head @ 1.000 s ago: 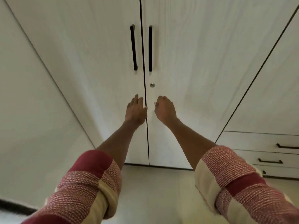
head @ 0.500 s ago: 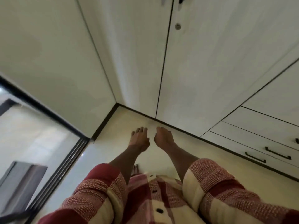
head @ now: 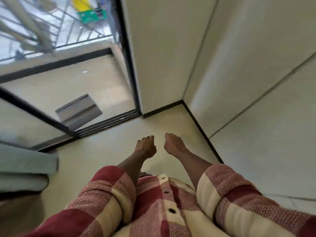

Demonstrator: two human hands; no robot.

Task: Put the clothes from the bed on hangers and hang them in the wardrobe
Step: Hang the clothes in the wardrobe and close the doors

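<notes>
the wardrobe is seen at the right, its pale doors closed and its dark plinth meeting the cream floor. no clothes or hangers are held. the left hand and the right hand are stretched forward side by side over the floor, close together but apart, each with fingers loosely curled and nothing gripped. both forearms are bare below rolled sleeves of a red and cream checked shirt. a black-framed sliding glass door is seen at the left, and the corner of a bed with greenish bedding at the lower left.
</notes>
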